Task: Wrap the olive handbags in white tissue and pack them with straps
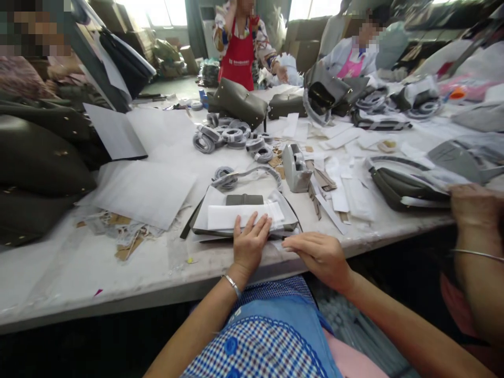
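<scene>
A dark olive handbag (199, 226) lies on the table in front of me, with white foam sheet (220, 218) over its upper side. My left hand (250, 241) rests on the front of the bag, fingers spread over the foam. Just right of the bag's near corner, my right hand (318, 257) has its fingers pressed together; what they pinch, if anything, is too small to make out. Behind the foam shows a dark flap piece (244, 199). The wrapped handle (255, 170) arches away at the back.
A grey tape dispenser (295, 170) stands behind the bag. Wrapped strap coils (234, 136) lie beyond it. Olive bags (35, 168) are piled at left beside white sheets (137, 189). A co-worker's hand (472, 205) touches another bag (405, 184) at right. More people work across the table.
</scene>
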Available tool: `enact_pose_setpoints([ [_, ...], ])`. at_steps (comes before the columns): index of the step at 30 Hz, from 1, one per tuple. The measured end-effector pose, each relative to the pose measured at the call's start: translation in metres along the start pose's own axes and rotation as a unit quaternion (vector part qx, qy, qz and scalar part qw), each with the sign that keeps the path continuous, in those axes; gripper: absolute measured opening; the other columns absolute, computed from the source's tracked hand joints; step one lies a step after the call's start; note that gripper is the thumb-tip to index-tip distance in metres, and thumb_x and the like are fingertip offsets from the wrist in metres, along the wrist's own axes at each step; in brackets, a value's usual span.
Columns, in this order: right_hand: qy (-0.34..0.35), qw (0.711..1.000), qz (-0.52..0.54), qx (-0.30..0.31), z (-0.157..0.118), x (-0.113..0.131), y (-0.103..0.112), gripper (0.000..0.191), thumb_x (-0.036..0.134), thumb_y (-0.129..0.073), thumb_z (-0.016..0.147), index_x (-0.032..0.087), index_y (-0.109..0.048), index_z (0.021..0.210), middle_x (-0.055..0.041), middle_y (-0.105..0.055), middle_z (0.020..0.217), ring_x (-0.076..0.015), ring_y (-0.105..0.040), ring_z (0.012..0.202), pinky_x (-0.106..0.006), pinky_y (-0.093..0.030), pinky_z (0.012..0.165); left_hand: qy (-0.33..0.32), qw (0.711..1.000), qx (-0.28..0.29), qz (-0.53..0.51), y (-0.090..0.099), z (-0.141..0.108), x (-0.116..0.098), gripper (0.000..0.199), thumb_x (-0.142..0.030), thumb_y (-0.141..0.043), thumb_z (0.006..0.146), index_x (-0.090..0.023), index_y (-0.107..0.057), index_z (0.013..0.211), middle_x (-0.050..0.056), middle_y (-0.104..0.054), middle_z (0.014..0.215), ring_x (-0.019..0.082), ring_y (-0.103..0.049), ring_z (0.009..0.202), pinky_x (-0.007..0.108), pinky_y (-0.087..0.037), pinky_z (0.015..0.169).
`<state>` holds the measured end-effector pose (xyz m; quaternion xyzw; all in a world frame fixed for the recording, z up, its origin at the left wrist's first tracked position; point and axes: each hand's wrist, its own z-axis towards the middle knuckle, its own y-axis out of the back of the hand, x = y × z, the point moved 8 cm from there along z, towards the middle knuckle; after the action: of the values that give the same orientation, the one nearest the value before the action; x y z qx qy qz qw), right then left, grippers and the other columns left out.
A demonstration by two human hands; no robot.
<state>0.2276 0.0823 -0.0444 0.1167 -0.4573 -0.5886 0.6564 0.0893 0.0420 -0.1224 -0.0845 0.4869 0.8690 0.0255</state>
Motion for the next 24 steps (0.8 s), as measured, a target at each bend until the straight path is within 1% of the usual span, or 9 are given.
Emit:
enact_pose_setpoints([
  [2, -0.029, 1.0, 0.005, -0.007, 0.022, -0.02, -0.001, 0.02, 0.025, -0.057, 0.096, 0.026, -0.077, 0.096, -0.0013, -0.079, 0.092, -0.0174, -0.075, 0.083, -0.027, -0.06, 0.079, 0.001, 1.0, -0.007, 0.0, 0.001, 0.0, 0.0, 0.04, -0.03, -0.051, 0.098, -0.031, -0.052, 0.138, 0.005, -0.058, 0.142, 0.023, -0.047, 0.138, 0.056, -0.015, 0.122],
  [5, -0.08, 0.997, 0.004, -0.012, 0.05, -0.054, -0.012, 0.019, 0.03, -0.06, 0.095, 0.026, -0.078, 0.09, 0.0004, -0.079, 0.087, -0.0179, -0.075, 0.078, -0.026, -0.059, 0.073, 0.005, 1.0, -0.018, -0.005, 0.001, -0.001, 0.002, 0.035, -0.027, -0.054, 0.097, -0.03, -0.058, 0.132, 0.004, -0.061, 0.139, 0.022, -0.051, 0.134, 0.053, -0.014, 0.123],
  [8, -0.107, 0.994, -0.015, 0.004, 0.066, -0.082, -0.031, 0.016, 0.034, -0.065, 0.092, 0.027, -0.078, 0.085, 0.0011, -0.079, 0.085, -0.0188, -0.075, 0.077, -0.027, -0.059, 0.073, 0.009, 1.0, -0.025, -0.012, 0.001, 0.001, 0.003, 0.029, -0.025, -0.056, 0.096, -0.026, -0.062, 0.125, 0.004, -0.068, 0.129, 0.021, -0.057, 0.128, 0.051, -0.012, 0.124],
  [10, -0.11, 0.993, -0.033, 0.018, 0.07, -0.093, -0.042, 0.014, 0.033, -0.067, 0.09, 0.028, -0.078, 0.082, 0.0004, -0.079, 0.086, -0.0195, -0.075, 0.08, -0.03, -0.058, 0.077, 0.015, 0.999, -0.029, -0.019, 0.002, 0.003, 0.003, 0.028, -0.024, -0.055, 0.096, -0.024, -0.063, 0.123, 0.004, -0.07, 0.124, 0.02, -0.059, 0.124, 0.048, -0.013, 0.124],
  [15, -0.12, 0.992, -0.028, 0.034, 0.071, -0.105, -0.055, 0.01, 0.025, -0.073, 0.085, 0.024, -0.075, 0.075, -0.0028, -0.076, 0.092, -0.0214, -0.069, 0.098, -0.036, -0.055, 0.09, 0.034, 0.998, -0.036, -0.047, 0.006, 0.009, 0.006, 0.028, -0.023, -0.05, 0.099, -0.02, -0.061, 0.124, 0.005, -0.072, 0.12, 0.017, -0.063, 0.117, 0.042, -0.016, 0.123],
  [17, -0.133, 0.989, -0.033, 0.053, 0.072, -0.109, -0.058, 0.01, 0.023, -0.077, 0.081, 0.023, -0.073, 0.072, -0.0029, -0.074, 0.098, -0.0219, -0.065, 0.1, -0.038, -0.053, 0.091, 0.03, 0.998, -0.038, -0.047, 0.007, 0.009, 0.006, 0.029, -0.023, -0.048, 0.1, -0.021, -0.061, 0.125, 0.005, -0.072, 0.12, 0.017, -0.064, 0.116, 0.041, -0.016, 0.123],
  [20, -0.162, 0.983, -0.034, 0.077, 0.072, -0.116, -0.061, 0.01, 0.022, -0.08, 0.078, 0.023, -0.072, 0.071, -0.0027, -0.071, 0.103, -0.022, -0.062, 0.101, -0.039, -0.052, 0.092, 0.011, 0.999, -0.04, -0.033, 0.006, 0.008, 0.006, 0.032, -0.022, -0.046, 0.1, -0.027, -0.06, 0.129, 0.004, -0.071, 0.123, 0.017, -0.063, 0.117, 0.04, -0.018, 0.122],
  [22, -0.176, 0.981, -0.021, 0.082, 0.071, -0.12, -0.063, 0.009, 0.023, -0.08, 0.078, 0.023, -0.072, 0.073, -0.0029, -0.07, 0.103, -0.0217, -0.061, 0.101, -0.039, -0.05, 0.094, -0.008, 0.999, -0.048, -0.019, 0.007, 0.006, 0.004, 0.033, -0.023, -0.043, 0.102, -0.029, -0.061, 0.129, 0.003, -0.07, 0.126, 0.017, -0.063, 0.117, 0.04, -0.02, 0.119],
  [24, -0.186, 0.98, -0.011, 0.076, 0.069, -0.121, -0.065, 0.01, 0.023, -0.079, 0.078, 0.022, -0.071, 0.074, -0.0032, -0.069, 0.103, -0.0214, -0.06, 0.101, -0.038, -0.049, 0.095, -0.026, 0.998, -0.058, -0.013, 0.008, 0.006, 0.003, 0.035, -0.024, -0.038, 0.103, -0.027, -0.062, 0.128, 0.002, -0.067, 0.131, 0.018, -0.062, 0.118, 0.039, -0.024, 0.117],
])
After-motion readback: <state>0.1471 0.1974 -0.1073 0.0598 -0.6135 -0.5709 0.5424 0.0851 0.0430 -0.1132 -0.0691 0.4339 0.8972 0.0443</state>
